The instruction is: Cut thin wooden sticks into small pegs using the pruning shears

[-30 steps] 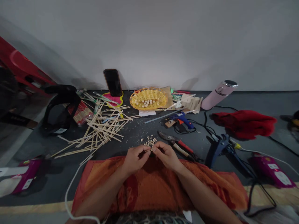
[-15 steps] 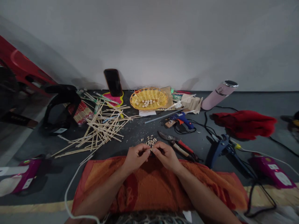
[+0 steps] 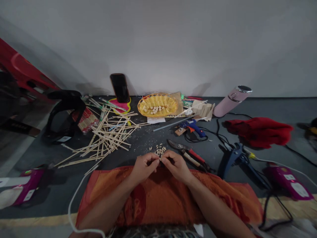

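Observation:
My left hand (image 3: 146, 166) and my right hand (image 3: 175, 165) meet over the far edge of an orange towel (image 3: 168, 201). Thumbs and forefingers of both are pinched together around a tiny pale wooden piece (image 3: 160, 159), mostly covered by the fingertips. Just beyond them lies a small heap of short cut wooden pieces (image 3: 160, 150). Farther back, a yellow woven basket (image 3: 170, 112) holds several little pale wooden clusters (image 3: 157, 108). To the left spreads a loose pile of thin wooden sticks (image 3: 106, 135).
Right of my hands lie pruning shears (image 3: 184, 150), a blue glue gun (image 3: 194, 127) with its cable, and a blue cutter tool (image 3: 234, 158). A pink flask (image 3: 229, 102), a red cloth (image 3: 260, 132) and a phone (image 3: 120, 87) stand or lie farther out. A white cable (image 3: 74, 201) crosses at left.

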The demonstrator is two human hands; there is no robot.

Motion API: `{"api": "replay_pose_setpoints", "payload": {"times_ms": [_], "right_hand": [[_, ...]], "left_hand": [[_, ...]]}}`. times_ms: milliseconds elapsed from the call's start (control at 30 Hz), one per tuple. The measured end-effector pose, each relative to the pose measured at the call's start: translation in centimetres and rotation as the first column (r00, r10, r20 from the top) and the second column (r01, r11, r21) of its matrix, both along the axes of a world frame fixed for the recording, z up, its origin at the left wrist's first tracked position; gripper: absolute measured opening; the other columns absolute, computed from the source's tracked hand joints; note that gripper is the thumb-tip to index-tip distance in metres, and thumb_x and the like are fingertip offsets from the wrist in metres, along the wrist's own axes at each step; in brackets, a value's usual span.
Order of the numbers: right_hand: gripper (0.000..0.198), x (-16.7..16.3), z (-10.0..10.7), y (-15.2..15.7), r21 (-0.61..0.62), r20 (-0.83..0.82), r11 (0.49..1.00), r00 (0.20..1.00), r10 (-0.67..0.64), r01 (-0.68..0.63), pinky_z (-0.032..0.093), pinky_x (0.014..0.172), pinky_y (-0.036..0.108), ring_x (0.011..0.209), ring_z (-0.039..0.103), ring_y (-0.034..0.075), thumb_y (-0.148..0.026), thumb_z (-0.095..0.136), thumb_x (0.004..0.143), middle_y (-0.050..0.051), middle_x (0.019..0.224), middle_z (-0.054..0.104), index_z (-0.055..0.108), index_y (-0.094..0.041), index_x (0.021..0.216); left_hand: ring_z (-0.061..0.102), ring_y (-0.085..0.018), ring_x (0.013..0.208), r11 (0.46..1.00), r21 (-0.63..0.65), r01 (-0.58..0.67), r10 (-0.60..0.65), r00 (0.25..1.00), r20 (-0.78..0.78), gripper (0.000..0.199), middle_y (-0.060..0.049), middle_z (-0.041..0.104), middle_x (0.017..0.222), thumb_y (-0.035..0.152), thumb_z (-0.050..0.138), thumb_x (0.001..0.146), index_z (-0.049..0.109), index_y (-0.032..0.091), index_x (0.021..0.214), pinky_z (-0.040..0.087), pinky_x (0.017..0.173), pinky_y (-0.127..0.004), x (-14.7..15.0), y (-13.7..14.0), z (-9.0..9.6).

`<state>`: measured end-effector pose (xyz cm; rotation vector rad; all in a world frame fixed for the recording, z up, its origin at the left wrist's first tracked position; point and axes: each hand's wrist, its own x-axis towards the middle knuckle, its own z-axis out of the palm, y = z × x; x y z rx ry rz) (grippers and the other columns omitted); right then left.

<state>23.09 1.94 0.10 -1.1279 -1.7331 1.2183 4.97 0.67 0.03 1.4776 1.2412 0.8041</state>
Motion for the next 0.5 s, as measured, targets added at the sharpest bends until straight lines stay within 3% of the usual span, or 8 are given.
{"api": "replay_pose_setpoints", "payload": {"times_ms": [367,500], "right_hand": [[0.020,0.08,0.09,-0.03,0.031,-0.001,0.999,1.000,0.027,-0.027,0.042,0.072,0.027,0.074,0.055,0.015,-0.033,0.051,0.093,0.002,0.078,0.059,0.061,-0.019,0.082],[0.020,0.39,0.19,0.25,0.070,0.069,0.997,0.997,0.033,-0.037,0.044,0.072,0.027,0.075,0.056,0.016,-0.031,0.049,0.094,0.003,0.078,0.061,0.061,-0.020,0.084]], "left_hand": [[0.056,-0.008,0.047,0.999,-0.037,0.004,-0.003,1.000,0.016,0.018,0.004,0.059,0.055,0.031,0.055,0.085,0.064,0.016,0.085,0.042,0.050,-0.017,-0.01,0.04,-0.43],[0.056,-0.008,0.047,0.998,-0.055,-0.032,0.035,0.997,0.066,0.018,0.001,0.064,0.063,0.031,0.056,0.085,0.064,0.015,0.085,0.042,0.048,-0.017,-0.10,0.13,-0.58]]}}
